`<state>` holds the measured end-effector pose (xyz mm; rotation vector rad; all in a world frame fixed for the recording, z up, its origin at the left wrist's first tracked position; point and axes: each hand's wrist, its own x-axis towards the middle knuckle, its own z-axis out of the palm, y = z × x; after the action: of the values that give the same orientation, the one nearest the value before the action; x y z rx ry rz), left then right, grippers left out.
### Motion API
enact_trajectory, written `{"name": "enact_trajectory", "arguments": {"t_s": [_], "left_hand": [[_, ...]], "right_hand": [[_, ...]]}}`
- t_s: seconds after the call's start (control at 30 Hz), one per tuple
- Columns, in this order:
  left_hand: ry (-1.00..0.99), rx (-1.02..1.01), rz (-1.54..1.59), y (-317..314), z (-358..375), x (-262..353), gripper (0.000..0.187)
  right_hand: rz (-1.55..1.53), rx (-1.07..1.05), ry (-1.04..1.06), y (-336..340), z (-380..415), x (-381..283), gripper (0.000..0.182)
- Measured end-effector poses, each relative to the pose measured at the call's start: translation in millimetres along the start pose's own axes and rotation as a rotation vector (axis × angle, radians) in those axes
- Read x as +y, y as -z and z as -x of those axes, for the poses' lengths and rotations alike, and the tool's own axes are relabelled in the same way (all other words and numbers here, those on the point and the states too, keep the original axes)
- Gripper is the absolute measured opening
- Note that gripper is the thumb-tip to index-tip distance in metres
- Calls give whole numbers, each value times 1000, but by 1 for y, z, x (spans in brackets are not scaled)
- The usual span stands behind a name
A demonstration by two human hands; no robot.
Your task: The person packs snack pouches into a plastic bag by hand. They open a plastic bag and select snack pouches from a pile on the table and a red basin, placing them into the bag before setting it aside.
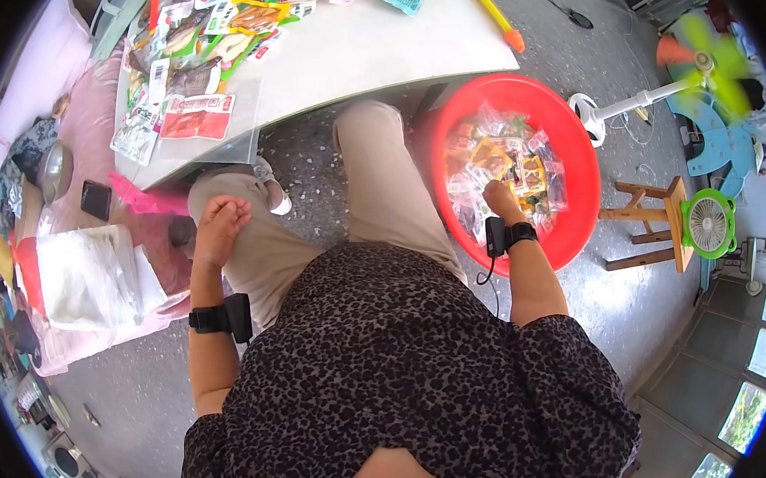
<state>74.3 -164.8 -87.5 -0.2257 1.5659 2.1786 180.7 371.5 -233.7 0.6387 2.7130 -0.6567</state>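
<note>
Okay, right hand (pixel 499 199) is down at the small clear-and-yellow plastic packets (pixel 534 175) inside a round red plastic tub (pixel 581 176), can't tell its fingers' grip; left hand (pixel 220 230) half-curled, empty, by a beige trouser leg (pixel 255 248).

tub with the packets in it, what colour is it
The tub is bright red, best seen in the head view, the only one here.

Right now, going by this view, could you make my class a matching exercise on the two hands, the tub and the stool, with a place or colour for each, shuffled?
Column one
1. Left hand
2. Right hand
3. Tub
4. Stool

Column two
A. Bright red
B. By the left trouser leg
C. Brown
D. At the packets

Right pairs: 1-B, 2-D, 3-A, 4-C
</note>
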Motion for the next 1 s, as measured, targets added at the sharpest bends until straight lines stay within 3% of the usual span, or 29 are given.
{"name": "enact_trajectory", "arguments": {"t_s": [0.17,0.27,0.4,0.47,0.5,0.6,0.67,0.77,0.8,0.87,0.93,1.0], "left_hand": [[-10,33,-9,-3,2,0,14],[-26,32,14,-5,4,0,14],[-12,98,-69,-8,12,10,14],[-24,128,-116,-3,19,16,13],[-86,146,-152,5,24,21,13],[-268,189,-181,19,42,40,10],[-330,302,-268,29,64,66,10],[-422,544,-295,53,85,92,8],[-481,577,-255,87,81,85,8],[-712,940,-654,117,91,100,9],[-783,1229,-853,139,106,120,12],[-684,1450,-1089,179,116,131,20]], "right_hand": [[-12,127,165,24,-27,-60,17],[-317,261,432,49,-25,-123,16],[-468,397,702,63,-4,-213,12],[-549,307,681,55,6,-242,13],[-456,248,661,60,18,-260,14],[-367,397,936,26,11,-272,15],[-249,446,1081,24,15,-282,16],[-205,485,1121,22,14,-285,17],[-213,490,1125,22,14,-286,17],[-196,483,1126,23,14,-287,16],[-185,486,1126,24,13,-287,16],[-179,496,1125,22,12,-286,16]]}}
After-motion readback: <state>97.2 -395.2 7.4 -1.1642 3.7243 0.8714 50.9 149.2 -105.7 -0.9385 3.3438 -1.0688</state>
